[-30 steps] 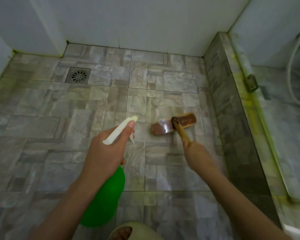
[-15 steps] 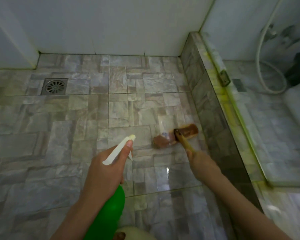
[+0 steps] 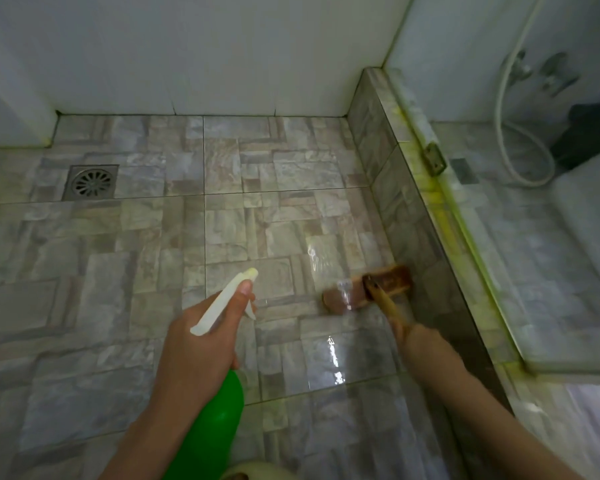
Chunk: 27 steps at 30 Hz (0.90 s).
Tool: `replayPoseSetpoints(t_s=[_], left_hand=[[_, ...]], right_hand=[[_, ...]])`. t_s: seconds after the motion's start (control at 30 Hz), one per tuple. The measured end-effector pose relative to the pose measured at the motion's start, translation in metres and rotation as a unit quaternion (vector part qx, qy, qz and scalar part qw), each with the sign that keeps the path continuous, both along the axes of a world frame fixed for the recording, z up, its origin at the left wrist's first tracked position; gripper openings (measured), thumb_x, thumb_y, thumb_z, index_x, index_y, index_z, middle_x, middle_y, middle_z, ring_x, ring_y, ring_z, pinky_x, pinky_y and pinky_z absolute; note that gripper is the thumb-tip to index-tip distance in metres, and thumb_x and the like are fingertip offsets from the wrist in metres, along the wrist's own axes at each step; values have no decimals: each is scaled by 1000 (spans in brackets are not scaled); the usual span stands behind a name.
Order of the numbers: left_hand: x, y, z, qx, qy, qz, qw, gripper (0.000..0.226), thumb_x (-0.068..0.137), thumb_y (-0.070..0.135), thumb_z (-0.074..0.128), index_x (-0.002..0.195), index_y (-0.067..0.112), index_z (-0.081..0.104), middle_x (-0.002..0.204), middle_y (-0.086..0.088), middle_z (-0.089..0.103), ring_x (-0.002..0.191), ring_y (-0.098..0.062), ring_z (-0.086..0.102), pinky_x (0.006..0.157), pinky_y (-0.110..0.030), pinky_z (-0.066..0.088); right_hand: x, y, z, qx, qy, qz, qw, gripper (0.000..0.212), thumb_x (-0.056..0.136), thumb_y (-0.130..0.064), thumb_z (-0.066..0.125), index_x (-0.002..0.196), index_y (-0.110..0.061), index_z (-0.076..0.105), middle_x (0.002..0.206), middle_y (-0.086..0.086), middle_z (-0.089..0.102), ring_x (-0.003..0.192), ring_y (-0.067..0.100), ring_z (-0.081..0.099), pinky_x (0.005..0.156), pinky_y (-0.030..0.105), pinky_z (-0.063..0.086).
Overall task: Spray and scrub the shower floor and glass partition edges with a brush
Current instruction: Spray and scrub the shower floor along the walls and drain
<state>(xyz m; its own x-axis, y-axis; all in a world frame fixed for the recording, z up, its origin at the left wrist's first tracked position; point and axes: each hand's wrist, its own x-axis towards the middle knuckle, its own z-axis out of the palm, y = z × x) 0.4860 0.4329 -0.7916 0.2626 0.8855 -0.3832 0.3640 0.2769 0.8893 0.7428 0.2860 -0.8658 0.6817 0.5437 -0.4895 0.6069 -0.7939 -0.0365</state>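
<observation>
Down at the right side of the shower floor (image 3: pixel 153 254), the brush (image 3: pixel 385 284) has slid across the tiles over the last second. A second ago its head lay out on open tile, well apart from the low tiled kerb (image 3: pixel 392 188). Now its far end sits just beside the foot of that kerb, perhaps touching it, though the blur makes that hard to tell. The right hand (image 3: pixel 418 341) grips the wooden handle from behind. The hand is smeared by motion, so the exact lie of its fingers cannot be made out. The left hand (image 3: pixel 201 344) is closed round the neck of the green spray bottle (image 3: pixel 219 420), with one finger laid along the white nozzle head, which points forward at the tiles much as it did before. No mist shows, so whether the trigger is being squeezed cannot be told. A wet sheen lies on the tiles under and just behind the brush, which suggests this patch has already been sprayed and is now being scrubbed. The sideways drift reads as the scrubbing working out from the middle of the floor toward the edge. The yellow-green grime along the bottom of the glass partition (image 3: pixel 445 206) on top of the kerb looks untouched, so that part of the job is probably next. The tiles over by the drain (image 3: pixel 91 181) look duller, with no such shine.
</observation>
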Motion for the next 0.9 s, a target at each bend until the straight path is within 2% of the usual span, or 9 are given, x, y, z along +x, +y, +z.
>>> replayPoseSetpoints(t_s=[0.1,0.17,0.27,0.37,0.5,0.57,0.7,0.77,0.9], left_hand=[[-4,3,-3,4,-2,12,1000,50,79,70,48,77,31,79,72,-12,75,39,-15,57,52,-27,48],[-5,6,-4,8,-2,16,1000,52,79,70,47,80,30,79,79,-18,76,38,-15,56,49,-22,48],[-4,5,-8,11,-2,21,1000,50,80,68,49,80,28,79,83,-21,76,36,-14,55,44,-16,45],[-4,8,-10,7,1,18,1000,49,82,69,49,81,30,79,89,-19,77,37,-15,55,46,-18,47],[-5,14,-6,0,-7,41,999,50,81,69,48,81,30,79,80,-15,77,37,-12,55,43,-14,43],[-6,19,-8,-1,-6,51,999,50,81,71,47,79,33,79,84,-15,78,39,-15,57,46,-17,46],[-7,23,-11,3,2,57,998,47,82,73,47,77,38,78,89,-15,78,39,-18,57,55,-32,51],[-6,24,-11,7,6,56,998,51,82,73,47,77,33,78,89,-14,78,39,-16,57,51,-27,49],[-5,31,-7,7,14,60,998,51,82,73,47,81,33,79,89,-17,78,38,-17,57,42,-19,44]], right_hand=[[-7,7,-1,3,-6,10,1000,51,100,-46,22,92,-10,57,91,12,67,84,30,67,71,35,54],[17,62,-10,2,-17,53,998,50,103,-38,19,119,-7,53,105,18,63,93,33,63,70,36,47],[52,136,-17,35,-5,32,999,54,103,-34,13,131,-5,49,115,23,59,102,39,59,71,39,40],[49,111,-21,51,-6,26,998,57,103,-40,19,119,1,56,112,25,61,102,40,60,81,41,47],[7,28,-16,47,24,-59,997,64,98,-53,23,89,-3,62,89,18,66,86,36,65,76,40,51],[19,60,-21,44,17,-47,998,65,99,-50,21,93,0,62,88,18,64,88,37,63,77,40,50],[60,176,-22,83,7,9,996,52,103,-34,20,127,1,50,118,27,58,108,42,57,89,45,46],[78,199,-24,111,19,8,994,46,103,-27,21,141,-8,37,109,26,58,99,40,58,83,45,48],[57,129,-29,55,9,-22,998,58,101,-43,19,114,2,54,106,25,59,100,42,57,79,42,44]])
